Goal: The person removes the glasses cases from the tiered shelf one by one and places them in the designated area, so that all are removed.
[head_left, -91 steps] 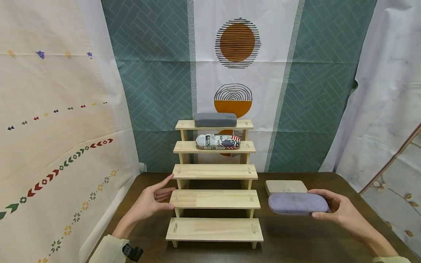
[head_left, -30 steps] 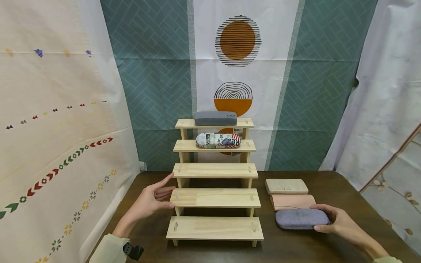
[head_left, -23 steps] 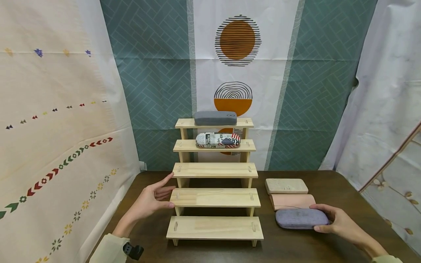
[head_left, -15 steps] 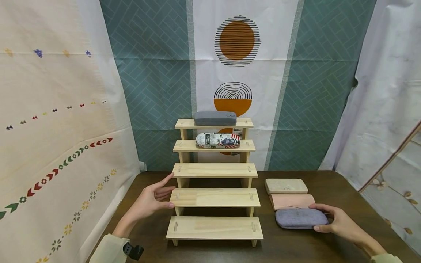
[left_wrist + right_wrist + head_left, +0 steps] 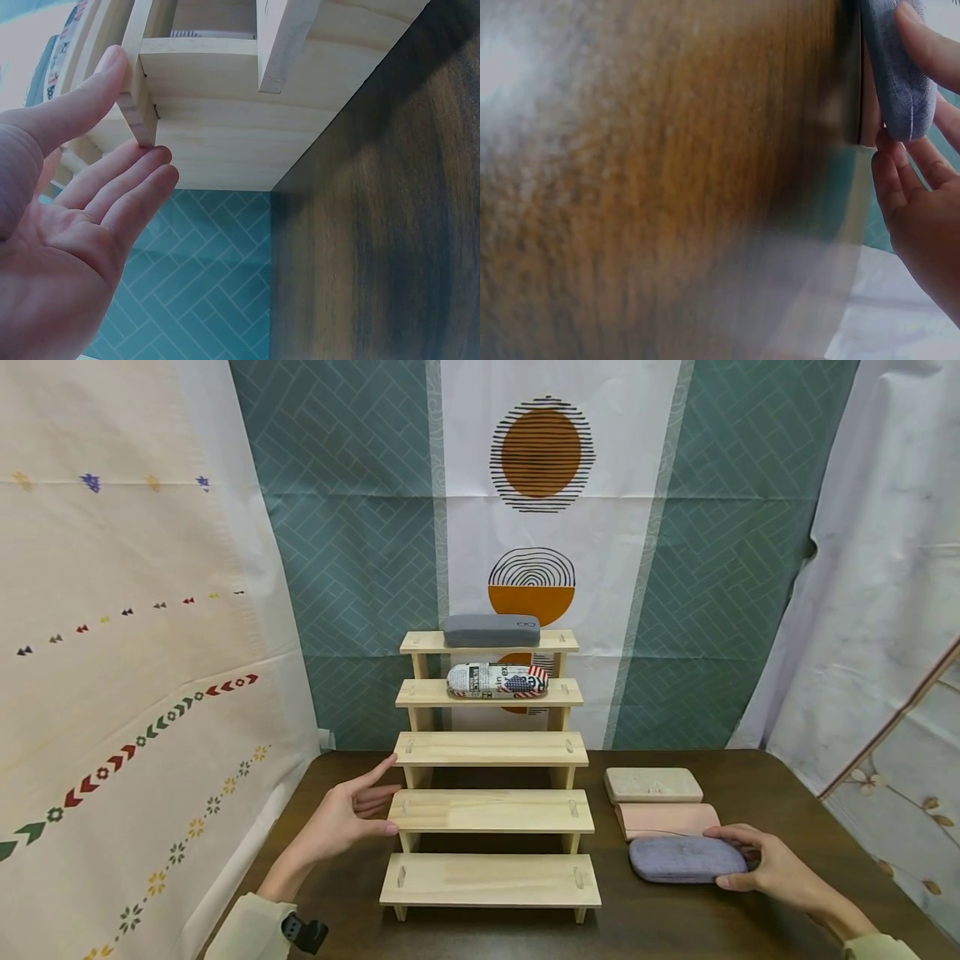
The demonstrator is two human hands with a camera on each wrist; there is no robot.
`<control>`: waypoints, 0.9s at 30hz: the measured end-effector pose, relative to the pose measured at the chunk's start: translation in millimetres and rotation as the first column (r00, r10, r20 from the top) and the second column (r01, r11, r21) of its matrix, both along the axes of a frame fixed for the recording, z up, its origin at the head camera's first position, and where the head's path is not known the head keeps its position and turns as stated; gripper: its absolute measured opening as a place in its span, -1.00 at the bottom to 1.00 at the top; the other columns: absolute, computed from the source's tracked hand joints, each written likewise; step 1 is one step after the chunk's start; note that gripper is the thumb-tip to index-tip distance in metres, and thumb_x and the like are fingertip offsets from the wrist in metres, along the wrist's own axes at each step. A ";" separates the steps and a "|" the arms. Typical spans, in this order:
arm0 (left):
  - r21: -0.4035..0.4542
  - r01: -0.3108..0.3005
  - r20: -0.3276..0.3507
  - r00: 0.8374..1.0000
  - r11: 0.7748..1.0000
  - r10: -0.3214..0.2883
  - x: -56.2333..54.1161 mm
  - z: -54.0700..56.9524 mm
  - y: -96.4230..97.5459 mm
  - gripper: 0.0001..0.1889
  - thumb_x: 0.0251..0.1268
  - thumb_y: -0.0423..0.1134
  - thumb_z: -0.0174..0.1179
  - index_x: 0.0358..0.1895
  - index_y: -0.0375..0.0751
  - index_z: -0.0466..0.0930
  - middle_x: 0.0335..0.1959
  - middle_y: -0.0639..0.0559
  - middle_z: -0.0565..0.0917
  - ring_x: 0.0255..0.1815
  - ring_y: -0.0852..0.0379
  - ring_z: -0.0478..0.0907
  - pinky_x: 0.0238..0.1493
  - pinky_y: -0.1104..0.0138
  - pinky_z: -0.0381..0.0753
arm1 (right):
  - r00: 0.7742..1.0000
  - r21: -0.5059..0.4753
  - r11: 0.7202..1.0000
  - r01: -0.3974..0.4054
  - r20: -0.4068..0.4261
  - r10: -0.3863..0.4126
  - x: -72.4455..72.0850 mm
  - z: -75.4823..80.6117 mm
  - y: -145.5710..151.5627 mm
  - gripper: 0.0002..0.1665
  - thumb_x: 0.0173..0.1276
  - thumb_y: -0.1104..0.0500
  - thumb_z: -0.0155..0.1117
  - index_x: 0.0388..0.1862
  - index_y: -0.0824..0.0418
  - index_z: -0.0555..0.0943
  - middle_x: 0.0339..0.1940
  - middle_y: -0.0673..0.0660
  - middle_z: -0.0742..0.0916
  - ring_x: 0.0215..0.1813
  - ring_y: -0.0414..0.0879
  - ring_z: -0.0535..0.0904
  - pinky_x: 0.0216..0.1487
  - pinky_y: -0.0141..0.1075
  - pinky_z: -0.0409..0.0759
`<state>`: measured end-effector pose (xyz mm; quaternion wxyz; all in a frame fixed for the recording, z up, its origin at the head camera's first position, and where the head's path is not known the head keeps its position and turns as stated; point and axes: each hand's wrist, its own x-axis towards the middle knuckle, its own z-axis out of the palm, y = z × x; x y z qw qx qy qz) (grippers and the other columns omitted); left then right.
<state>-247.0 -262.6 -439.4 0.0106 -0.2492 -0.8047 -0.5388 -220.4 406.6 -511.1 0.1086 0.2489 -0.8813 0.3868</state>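
A five-step wooden display stand (image 5: 491, 814) stands in the middle of the table. My left hand (image 5: 348, 814) holds the left end of its second step from the bottom, the thumb at the front edge and fingertips at the back. The index fingertip reaches the step above. My right hand (image 5: 772, 868) grips the right end of a purple-grey glasses case (image 5: 686, 860), thumb in front and fingers behind, low at the table. Directly behind that case lie a pink glasses case (image 5: 666, 820) and a cream glasses case (image 5: 652, 785).
A dark grey glasses case (image 5: 491, 631) rests on the top step, and a newsprint-and-flag patterned case (image 5: 498, 681) on the step below. Patterned cloths enclose the brown table (image 5: 525, 939) at the back and sides.
Since three seconds ago my right hand has brought the purple-grey case down and towards me, uncovering the pink one. Over the last second it has stayed nearly still. My left hand keeps its place.
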 end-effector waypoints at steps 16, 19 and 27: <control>-0.003 -0.002 -0.001 1.000 1.000 0.002 -0.6 0.5 0.5 0.09 0.07 -0.45 0.60 0.69 0.00 0.21 0.51 -0.31 0.41 0.40 -0.26 0.51 0.27 0.08 0.63 | 1.000 -0.005 1.000 -0.017 0.019 0.018 -2.1 -2.5 2.5 -0.30 0.01 0.36 0.72 0.19 0.34 0.68 0.04 0.06 0.69 0.01 -0.32 0.59 -0.15 -0.40 0.58; -0.006 -0.003 0.001 1.000 1.000 0.003 -0.5 0.6 0.4 0.09 0.07 -0.44 0.60 0.69 0.00 0.20 0.50 -0.32 0.41 0.40 -0.26 0.51 0.28 0.06 0.62 | 1.000 -0.009 1.000 -0.029 0.004 0.029 -2.3 -2.3 2.1 -0.29 0.00 0.37 0.72 0.19 0.35 0.68 0.03 0.07 0.69 0.00 -0.32 0.59 -0.15 -0.42 0.58; -0.006 -0.005 0.006 1.000 1.000 0.005 0.0 0.6 0.7 0.09 0.07 -0.45 0.60 0.69 -0.01 0.20 0.49 -0.34 0.43 0.40 -0.27 0.51 0.28 0.06 0.62 | 1.000 0.008 1.000 -0.022 0.008 0.022 -3.1 -1.6 2.4 -0.30 0.01 0.34 0.72 0.19 0.32 0.68 0.03 0.07 0.68 -0.02 -0.32 0.56 -0.17 -0.40 0.57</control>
